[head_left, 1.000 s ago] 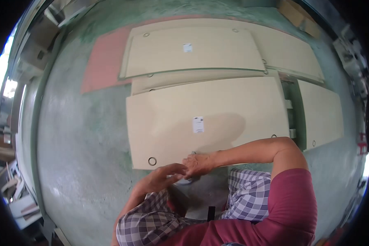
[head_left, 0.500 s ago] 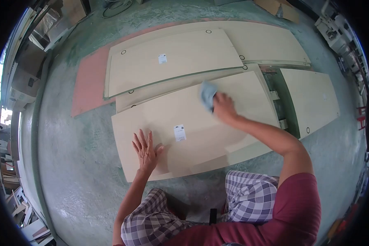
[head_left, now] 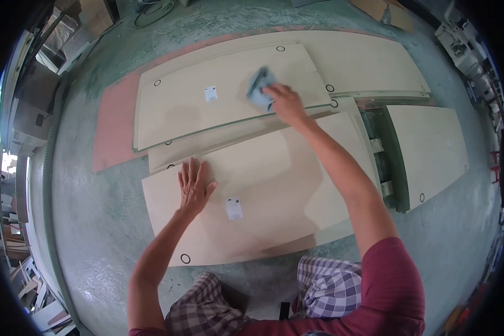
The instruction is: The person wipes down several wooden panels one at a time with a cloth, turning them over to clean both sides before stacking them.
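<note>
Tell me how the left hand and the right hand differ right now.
The left hand is empty and spread open; the right hand grips a blue-grey cloth. The left hand lies on the near panel, while the right hand is farther out, over a farther labelled panel. Both hands are bare.

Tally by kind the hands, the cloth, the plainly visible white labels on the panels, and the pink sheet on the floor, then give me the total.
Hands: 2 (left hand, right hand)
Blue cloth: 1
White labels: 2 (nearer label, farther label)
Pink sheet: 1
Total: 6
</note>
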A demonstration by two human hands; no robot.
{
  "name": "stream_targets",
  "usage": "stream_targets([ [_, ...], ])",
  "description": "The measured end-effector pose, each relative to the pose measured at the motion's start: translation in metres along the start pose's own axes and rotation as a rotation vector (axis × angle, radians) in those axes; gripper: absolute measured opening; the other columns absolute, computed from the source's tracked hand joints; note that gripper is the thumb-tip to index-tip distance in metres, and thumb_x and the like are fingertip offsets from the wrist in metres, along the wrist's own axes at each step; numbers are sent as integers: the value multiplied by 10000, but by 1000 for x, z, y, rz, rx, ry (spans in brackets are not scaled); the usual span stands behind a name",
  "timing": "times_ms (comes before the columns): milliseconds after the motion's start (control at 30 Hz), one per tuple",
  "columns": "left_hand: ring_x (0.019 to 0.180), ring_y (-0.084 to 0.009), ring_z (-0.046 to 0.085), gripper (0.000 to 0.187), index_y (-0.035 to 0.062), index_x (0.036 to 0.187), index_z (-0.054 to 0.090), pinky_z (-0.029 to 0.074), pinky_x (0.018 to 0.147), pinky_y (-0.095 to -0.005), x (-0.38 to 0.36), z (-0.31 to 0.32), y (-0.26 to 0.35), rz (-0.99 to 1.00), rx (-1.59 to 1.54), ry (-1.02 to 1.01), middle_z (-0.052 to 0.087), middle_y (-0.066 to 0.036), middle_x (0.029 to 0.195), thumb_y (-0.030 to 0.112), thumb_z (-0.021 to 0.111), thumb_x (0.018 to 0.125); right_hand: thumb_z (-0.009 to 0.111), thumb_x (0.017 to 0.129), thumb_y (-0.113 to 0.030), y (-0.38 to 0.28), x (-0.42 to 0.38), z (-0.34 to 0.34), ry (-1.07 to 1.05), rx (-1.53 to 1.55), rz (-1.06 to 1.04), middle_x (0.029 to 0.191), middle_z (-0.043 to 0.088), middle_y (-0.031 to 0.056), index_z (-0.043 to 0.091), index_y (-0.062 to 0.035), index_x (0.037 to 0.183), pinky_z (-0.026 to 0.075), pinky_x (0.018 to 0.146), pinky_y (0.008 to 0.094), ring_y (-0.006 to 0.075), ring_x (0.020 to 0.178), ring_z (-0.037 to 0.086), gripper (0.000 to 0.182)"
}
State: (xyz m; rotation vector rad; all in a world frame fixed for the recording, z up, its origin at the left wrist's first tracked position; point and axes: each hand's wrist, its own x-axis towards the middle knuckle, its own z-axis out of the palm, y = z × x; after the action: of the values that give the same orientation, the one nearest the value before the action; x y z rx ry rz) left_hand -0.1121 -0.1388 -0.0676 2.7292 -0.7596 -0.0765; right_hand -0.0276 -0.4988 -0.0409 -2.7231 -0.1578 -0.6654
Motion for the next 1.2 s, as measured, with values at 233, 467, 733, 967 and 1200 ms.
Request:
stream_targets([
  [233,1307,-444,97,668,126,1370,260,157,1021,-570,102,-18,19,100,93,48,108,-202,1439,421,537,839,575,734,-93,157,1,7,-64,-390,274,1071,574,98,571,-128,1079,467,786,419,273,979,549,347],
  [467,1282,-420,216,677,124,1355,288,235,1035,-475,188,28,71,54,135,83,180,-212,1415,448,550,821,496,762,-58,174,66,-43,81,-329,284,984,589,126,519,-138,1144,474,748,426,286,902,553,391],
  [733,1264,-393,279,688,135,1347,315,256,1028,-451,194,51,69,34,316,1,278,-199,1383,489,534,799,499,807,-141,129,95,65,-137,-192,270,1137,563,105,516,-135,1164,425,874,416,283,1037,542,357],
  [967,1255,-408,276,662,149,1346,318,261,1027,-440,199,41,96,-2,224,-24,274,-203,1380,468,539,809,448,856,-253,205,102,22,-232,-360,558,1086,558,161,439,-110,1232,412,861,447,303,1021,534,402],
  [1200,1247,-388,286,626,124,1296,373,270,1016,-442,204,41,93,11,258,32,340,-197,1331,498,516,815,462,863,-308,25,76,33,-276,494,327,1254,431,217,361,-75,1294,372,930,416,333,1126,462,500],
])
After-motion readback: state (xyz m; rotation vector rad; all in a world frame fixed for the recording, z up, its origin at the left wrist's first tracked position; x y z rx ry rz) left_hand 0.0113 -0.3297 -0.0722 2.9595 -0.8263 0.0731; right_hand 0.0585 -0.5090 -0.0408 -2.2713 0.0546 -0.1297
